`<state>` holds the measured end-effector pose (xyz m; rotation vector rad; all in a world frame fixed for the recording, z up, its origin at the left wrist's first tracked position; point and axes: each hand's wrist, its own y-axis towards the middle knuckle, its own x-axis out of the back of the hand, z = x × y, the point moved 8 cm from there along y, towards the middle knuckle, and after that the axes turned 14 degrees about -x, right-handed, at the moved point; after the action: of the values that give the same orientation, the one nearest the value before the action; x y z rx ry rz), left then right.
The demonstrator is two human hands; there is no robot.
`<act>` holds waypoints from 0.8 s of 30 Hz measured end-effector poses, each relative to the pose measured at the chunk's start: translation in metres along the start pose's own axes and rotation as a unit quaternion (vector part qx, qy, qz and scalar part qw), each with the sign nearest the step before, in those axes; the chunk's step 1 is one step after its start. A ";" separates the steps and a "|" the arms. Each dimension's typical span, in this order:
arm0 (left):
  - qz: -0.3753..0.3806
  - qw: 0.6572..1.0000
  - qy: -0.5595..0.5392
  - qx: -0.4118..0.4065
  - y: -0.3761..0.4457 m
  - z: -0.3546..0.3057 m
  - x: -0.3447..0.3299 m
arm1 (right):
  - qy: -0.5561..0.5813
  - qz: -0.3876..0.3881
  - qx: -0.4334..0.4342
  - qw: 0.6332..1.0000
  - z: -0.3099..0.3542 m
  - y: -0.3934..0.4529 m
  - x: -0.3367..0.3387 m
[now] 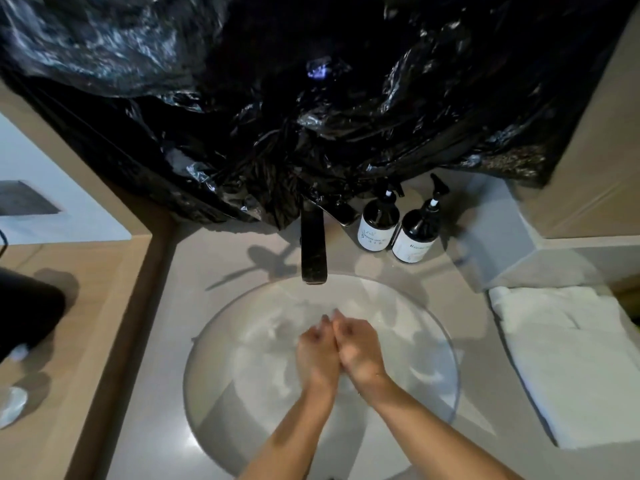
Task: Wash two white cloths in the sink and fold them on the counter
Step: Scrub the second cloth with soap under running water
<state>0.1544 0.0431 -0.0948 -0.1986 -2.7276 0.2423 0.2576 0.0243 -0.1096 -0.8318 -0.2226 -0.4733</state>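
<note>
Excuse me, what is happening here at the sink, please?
A person holds both hands together in the sink, under the black faucet. The left hand and right hand have curled fingers and seem to rub a white cloth lying in the water, though blur hides the grip. A folded white cloth lies on the counter to the right. Two dark pump bottles stand behind the sink.

Black plastic sheeting (277,98), crinkled and glossy, hanging across the wall above the counter. Pale stone counter (214,265). Black tap (313,247) at the back edge. Two dark pump bottles (398,226) with white labels, side by side just right of the tap. Tan wall panel (595,150) at right. Wood-toned floor (69,323) at left. Dim light.
</note>
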 end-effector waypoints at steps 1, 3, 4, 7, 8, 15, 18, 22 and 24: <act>-0.003 0.999 -0.015 -0.041 -0.003 -0.010 -0.004 | 0.002 0.010 -0.003 1.000 0.004 0.007 0.005; 0.006 0.997 -0.013 -0.070 0.007 -0.018 -0.005 | 0.005 0.021 0.011 1.000 0.016 0.001 0.005; 0.003 0.999 0.002 -0.039 0.018 -0.015 0.000 | 0.011 0.022 -0.002 1.000 0.014 -0.002 -0.001; -0.029 0.998 0.017 0.050 0.032 -0.007 0.016 | 0.040 0.055 -0.030 0.997 0.009 -0.006 -0.010; -0.025 0.999 0.001 0.036 0.026 -0.013 0.012 | 0.039 0.043 -0.020 0.998 0.011 0.002 -0.005; -0.018 0.996 -0.014 0.084 0.030 0.017 -0.006 | -0.060 0.023 0.024 0.998 0.003 0.002 -0.003; 0.008 0.999 -0.003 0.051 0.016 0.002 -0.021 | -0.014 0.004 0.003 1.000 0.008 0.019 0.017; 0.009 0.997 -0.005 0.078 0.025 0.011 -0.014 | -0.020 0.012 0.006 1.000 0.003 0.017 0.001; 0.000 0.996 0.000 0.091 0.031 0.024 -0.005 | -0.039 0.041 0.002 0.998 -0.007 0.011 -0.013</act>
<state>0.1525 0.0694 -0.1244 -0.1466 -2.6861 0.4876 0.2517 0.0296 -0.1265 -0.8525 -0.2607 -0.3640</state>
